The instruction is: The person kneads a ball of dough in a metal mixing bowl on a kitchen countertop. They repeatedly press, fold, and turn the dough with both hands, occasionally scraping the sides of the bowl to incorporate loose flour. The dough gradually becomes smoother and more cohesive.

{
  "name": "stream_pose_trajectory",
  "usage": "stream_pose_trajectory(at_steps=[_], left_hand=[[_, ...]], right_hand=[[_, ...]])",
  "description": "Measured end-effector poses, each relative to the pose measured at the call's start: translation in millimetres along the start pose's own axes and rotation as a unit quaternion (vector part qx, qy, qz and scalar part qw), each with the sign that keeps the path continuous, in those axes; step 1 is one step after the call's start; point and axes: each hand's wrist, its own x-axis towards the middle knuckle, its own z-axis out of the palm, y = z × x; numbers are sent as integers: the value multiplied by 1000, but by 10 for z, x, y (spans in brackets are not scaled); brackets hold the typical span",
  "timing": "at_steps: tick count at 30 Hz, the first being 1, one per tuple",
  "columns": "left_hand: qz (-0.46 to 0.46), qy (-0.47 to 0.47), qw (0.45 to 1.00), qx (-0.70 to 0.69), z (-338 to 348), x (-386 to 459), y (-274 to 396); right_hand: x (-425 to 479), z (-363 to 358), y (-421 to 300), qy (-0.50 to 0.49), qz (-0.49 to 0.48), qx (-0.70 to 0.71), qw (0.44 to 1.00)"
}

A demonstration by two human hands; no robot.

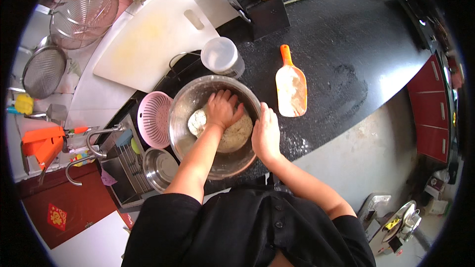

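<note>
A large stainless steel bowl (pixel 182 144) stands on the black countertop before me, with a lump of floury dough (pixel 237 133) inside. My left hand (pixel 223 110) presses on the dough with its fingers spread, its palm side hidden. Against the bowl's right outer wall and rim rests my right hand (pixel 266 132), flat, fingers held together, not wrapped round anything. To the right lies an orange-handled scoop (pixel 291 89) with flour in it. Just behind the bowl is a clear plastic container (pixel 219 55).
Left of the bowl are a pink colander (pixel 154 118) and a smaller steel bowl (pixel 160 168), beside the sink with its drying rack (pixel 131 167). A white cutting board (pixel 148 44) leans at the back, near a black knife block (pixel 268 16). Wire strainers (pixel 45 72) hang at far left.
</note>
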Motion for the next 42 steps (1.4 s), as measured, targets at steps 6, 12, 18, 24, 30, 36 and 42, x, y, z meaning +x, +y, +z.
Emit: stream_pose_trajectory(at_steps=[6, 12, 18, 24, 30, 36, 42], left_hand=[[-28, -93, 993, -69, -310, -160, 110], [7, -126, 981, -149, -1035, -793, 222], [137, 55, 989, 24, -791, -716, 279], [108, -137, 981, -89, -605, -901, 296], [154, -140, 970, -122, -375, -766, 147], [110, -174, 973, -105, -480, -785, 215], [2, -6, 998, -58, -940, -1068, 308]], right_hand=[[26, 59, 37, 2, -13, -8, 1000], [57, 74, 21, 16, 14, -27, 999], [42, 75, 30, 10, 6, -2, 1000], [17, -42, -29, -10, 33, 16, 999], [0, -46, -53, -18, 43, 28, 999], [40, -52, -89, -26, 52, 12, 998], [55, 31, 25, 26, 11, 28, 999]])
